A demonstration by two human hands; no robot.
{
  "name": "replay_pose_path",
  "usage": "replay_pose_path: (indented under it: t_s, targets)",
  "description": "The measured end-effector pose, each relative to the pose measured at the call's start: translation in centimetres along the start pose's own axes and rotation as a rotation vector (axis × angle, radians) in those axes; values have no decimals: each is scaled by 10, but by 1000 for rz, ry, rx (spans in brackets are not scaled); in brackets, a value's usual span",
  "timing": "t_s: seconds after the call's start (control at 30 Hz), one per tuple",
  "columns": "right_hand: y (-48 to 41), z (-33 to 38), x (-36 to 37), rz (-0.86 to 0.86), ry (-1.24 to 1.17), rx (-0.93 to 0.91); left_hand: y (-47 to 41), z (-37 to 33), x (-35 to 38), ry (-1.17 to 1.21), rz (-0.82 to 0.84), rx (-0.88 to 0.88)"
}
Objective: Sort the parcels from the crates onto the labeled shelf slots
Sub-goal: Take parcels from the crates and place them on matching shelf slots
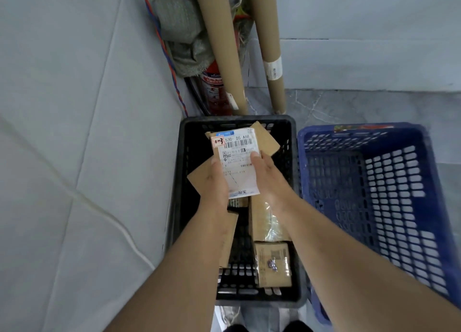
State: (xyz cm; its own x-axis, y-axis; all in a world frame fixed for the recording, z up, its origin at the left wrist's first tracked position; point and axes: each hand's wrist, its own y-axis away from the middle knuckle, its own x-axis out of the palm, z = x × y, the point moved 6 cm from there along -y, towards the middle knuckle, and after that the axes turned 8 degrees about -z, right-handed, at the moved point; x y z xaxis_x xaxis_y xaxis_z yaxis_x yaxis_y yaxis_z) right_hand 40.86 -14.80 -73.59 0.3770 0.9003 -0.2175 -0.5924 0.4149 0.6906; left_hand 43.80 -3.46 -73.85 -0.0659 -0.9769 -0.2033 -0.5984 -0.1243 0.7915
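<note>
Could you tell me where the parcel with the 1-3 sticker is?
The parcel is mid-frame in the head view, held by the left hand and right hand over the far end of the black crate, left of the blue crate.

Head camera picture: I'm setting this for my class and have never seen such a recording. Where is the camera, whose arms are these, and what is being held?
There is no machine here. A person wears one wide-angle camera on the head, looking down at their own left hand and right hand. Together they hold a flat cardboard parcel with a white shipping label. A small sticker on it reads 1-3. Below stands a black crate with more brown parcels inside, among them a small box. A blue crate stands to its right. Behind, two cardboard tubes lean in the corner.
</note>
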Motion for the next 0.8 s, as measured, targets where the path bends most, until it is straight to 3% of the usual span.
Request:
replay_pose_path:
  t_s: [0.53,0.8]
  targets:
    - [206,82,-132,-116,-168,-106,256,-65,6,-31,119,187]
    - [304,111,-193,-260,-269,-246,363,-91,15,-35,340,341]
